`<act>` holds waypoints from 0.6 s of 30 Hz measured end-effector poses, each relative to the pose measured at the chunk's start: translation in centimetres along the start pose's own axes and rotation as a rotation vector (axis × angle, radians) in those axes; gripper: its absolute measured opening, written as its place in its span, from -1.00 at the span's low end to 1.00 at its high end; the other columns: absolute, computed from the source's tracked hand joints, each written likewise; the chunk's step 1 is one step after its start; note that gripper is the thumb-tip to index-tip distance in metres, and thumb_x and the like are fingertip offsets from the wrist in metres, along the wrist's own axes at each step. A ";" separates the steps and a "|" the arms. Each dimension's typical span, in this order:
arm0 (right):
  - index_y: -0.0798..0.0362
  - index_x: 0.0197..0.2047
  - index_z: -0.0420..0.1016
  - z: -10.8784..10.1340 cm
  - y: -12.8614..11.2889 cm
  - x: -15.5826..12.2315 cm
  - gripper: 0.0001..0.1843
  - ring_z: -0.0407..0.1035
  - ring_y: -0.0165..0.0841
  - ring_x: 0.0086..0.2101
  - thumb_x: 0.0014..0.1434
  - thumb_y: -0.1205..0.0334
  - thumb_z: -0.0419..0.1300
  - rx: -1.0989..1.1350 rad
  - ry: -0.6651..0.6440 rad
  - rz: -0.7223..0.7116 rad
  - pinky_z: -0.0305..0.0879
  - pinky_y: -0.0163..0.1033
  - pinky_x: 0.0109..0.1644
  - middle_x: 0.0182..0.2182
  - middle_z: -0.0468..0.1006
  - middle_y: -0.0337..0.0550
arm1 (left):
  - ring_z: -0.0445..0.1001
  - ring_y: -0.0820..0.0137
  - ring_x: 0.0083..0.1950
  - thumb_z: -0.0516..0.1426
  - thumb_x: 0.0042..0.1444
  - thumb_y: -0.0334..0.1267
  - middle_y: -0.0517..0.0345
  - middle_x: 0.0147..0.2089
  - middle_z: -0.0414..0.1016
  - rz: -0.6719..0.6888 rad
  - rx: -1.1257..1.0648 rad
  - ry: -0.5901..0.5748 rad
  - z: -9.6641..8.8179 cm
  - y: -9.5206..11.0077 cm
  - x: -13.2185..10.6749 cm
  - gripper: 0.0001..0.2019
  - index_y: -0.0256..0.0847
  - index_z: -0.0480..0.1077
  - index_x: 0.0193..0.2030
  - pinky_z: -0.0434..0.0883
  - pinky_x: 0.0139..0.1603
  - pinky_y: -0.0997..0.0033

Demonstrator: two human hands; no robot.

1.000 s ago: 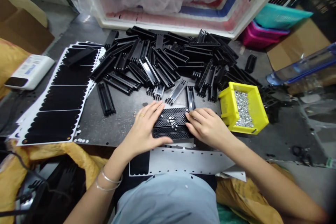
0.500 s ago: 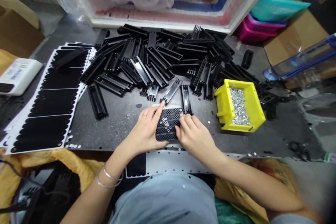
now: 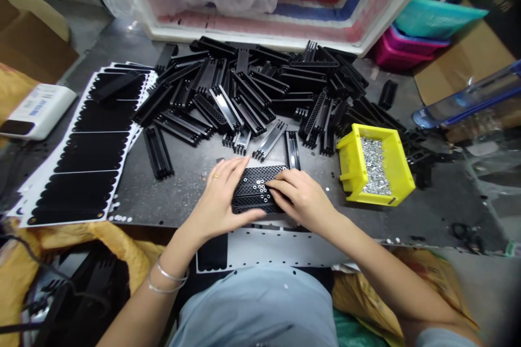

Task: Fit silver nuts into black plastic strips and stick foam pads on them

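Note:
A black lattice-patterned plastic part (image 3: 255, 196) lies on the grey metal table (image 3: 179, 200), with several small silver nuts sitting in its holes. My left hand (image 3: 222, 196) presses on its left end, and a ring shows on one finger. My right hand (image 3: 299, 195) covers its right end, fingers lying over the lattice. Just beyond the hands lie loose black slotted parts (image 3: 268, 140), part of a large heap (image 3: 252, 87). To the right stands a yellow plastic bin (image 3: 354, 162) filled with silver nuts (image 3: 374, 165).
Sheets of black scalloped pads (image 3: 91, 152) lie at the table's left, with a white device (image 3: 38, 111) beyond them. A plastic-lined white crate (image 3: 252, 32) stands at the far edge. Pink and teal baskets (image 3: 423, 32) sit back right. A black-padded strip (image 3: 260, 246) lies at the near edge.
The lattice part has turned from a steeper angle to lying nearly crosswise, and it sits slightly further left. My right hand has moved up onto its right end.

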State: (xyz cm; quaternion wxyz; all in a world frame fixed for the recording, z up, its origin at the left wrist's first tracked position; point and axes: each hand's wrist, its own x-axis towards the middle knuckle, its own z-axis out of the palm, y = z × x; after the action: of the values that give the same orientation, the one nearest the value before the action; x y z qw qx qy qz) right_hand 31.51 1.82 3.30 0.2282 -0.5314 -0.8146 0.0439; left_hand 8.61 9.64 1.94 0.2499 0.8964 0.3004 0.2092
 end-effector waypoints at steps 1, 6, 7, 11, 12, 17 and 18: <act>0.17 0.05 0.57 0.5 -0.1 0.1 -0.74 0.43 -0.26 -0.19 0.46 0.30 0.09 0.035 0.006 0.023 0.36 -0.15 -0.14 -0.17 0.60 0.01 | 0.34 0.05 0.40 0.24 0.28 0.00 -0.12 0.38 0.40 -0.005 0.015 0.046 -0.3 -0.3 -0.3 -0.27 -0.10 0.12 0.50 0.03 0.53 -0.18; 0.12 0.04 0.58 1.3 0.2 0.7 -0.73 0.46 -0.27 -0.18 0.48 0.32 0.05 0.118 -0.029 0.069 0.46 -0.14 -0.07 -0.18 0.57 -0.01 | 0.59 0.26 0.10 0.09 0.41 -0.29 0.15 0.01 0.68 0.067 0.073 0.083 -1.3 -1.7 -0.2 -0.76 0.00 0.57 0.03 0.12 0.49 -0.12; 0.12 0.00 0.58 1.2 0.3 0.8 -0.75 0.47 -0.28 -0.17 0.48 0.31 0.07 0.138 -0.041 0.072 0.48 -0.15 -0.06 -0.19 0.57 -0.02 | 0.60 0.25 0.08 0.11 0.40 -0.28 0.15 -0.01 0.68 0.072 0.064 0.075 -1.4 -1.8 -0.1 -0.78 0.00 0.58 0.00 0.13 0.48 -0.12; 0.09 0.07 0.55 0.9 0.5 1.7 -0.76 0.49 -0.30 -0.13 0.47 0.30 0.09 0.188 -0.076 0.098 0.50 -0.16 -0.01 -0.14 0.57 -0.04 | 0.61 0.22 0.04 0.14 0.37 -0.26 0.16 -0.08 0.70 0.075 0.098 0.069 -1.8 -1.5 0.1 -0.83 -0.01 0.60 -0.08 0.17 0.44 -0.12; 0.09 0.10 0.53 1.0 0.6 2.0 -0.75 0.50 -0.30 -0.13 0.48 0.30 0.07 0.183 -0.086 0.106 0.50 -0.17 -0.02 -0.12 0.57 -0.04 | 0.61 0.21 0.03 0.14 0.37 -0.26 0.15 -0.08 0.70 0.069 0.130 0.080 -1.9 -1.4 -0.1 -0.83 -0.02 0.60 -0.09 0.19 0.43 -0.11; 0.14 -0.04 0.58 0.9 1.1 2.9 -0.76 0.49 -0.34 -0.22 0.48 0.27 0.09 0.172 -0.119 0.092 0.48 -0.21 -0.11 -0.20 0.55 -0.06 | 0.60 0.16 0.04 0.17 0.34 -0.29 0.11 -0.01 0.70 -0.016 0.206 0.143 -2.0 -1.1 -1.4 -0.82 -0.02 0.59 -0.04 0.17 0.42 -0.13; 0.14 -0.07 0.59 0.6 1.4 2.5 -0.77 0.48 -0.34 -0.23 0.47 0.27 0.09 0.164 -0.101 0.089 0.48 -0.21 -0.12 -0.21 0.55 -0.06 | 0.60 0.16 0.05 0.17 0.33 -0.30 0.11 0.00 0.69 -0.032 0.192 0.152 -1.9 -1.1 -1.6 -0.82 -0.01 0.59 -0.03 0.16 0.43 -0.13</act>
State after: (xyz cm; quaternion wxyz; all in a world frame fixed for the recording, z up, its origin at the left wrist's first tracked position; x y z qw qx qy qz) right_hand 31.56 4.75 3.15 0.2274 -0.5436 -0.7944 0.1474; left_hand 5.99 9.98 2.43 0.1428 0.8929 0.3512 0.2429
